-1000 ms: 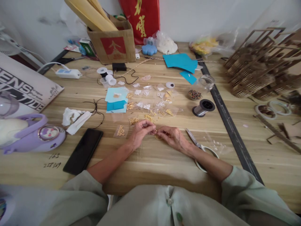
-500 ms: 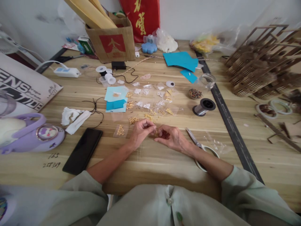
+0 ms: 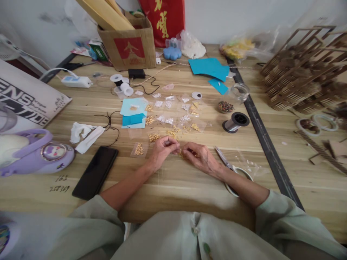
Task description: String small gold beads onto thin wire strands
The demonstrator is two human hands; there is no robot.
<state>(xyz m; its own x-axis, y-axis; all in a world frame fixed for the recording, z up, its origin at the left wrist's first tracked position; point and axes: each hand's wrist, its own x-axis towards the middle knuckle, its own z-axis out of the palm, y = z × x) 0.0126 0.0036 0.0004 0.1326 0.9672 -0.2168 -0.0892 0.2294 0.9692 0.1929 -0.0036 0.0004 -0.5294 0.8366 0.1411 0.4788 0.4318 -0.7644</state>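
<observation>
Gold beads (image 3: 180, 153) show between the left hand (image 3: 164, 148), fingertips pinched, and right hand (image 3: 199, 155), fingers loosely curled; what either grips, I cannot tell.

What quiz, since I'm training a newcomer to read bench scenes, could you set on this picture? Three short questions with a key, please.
1. True or false: the scissors with silver blades and white handles lie nearer the bare right hand than the bare left hand.
2. Which stands right beside the clear round jar of small mixed-colour beads?
A) black rectangular phone
B) black-rimmed spool wound in silver
C) purple rounded bottle
3. Fill in: the tiny shiny pieces showing between the two hands' fingertips are ___ in colour.

Key: 1 true; 2 B; 3 gold.
</observation>
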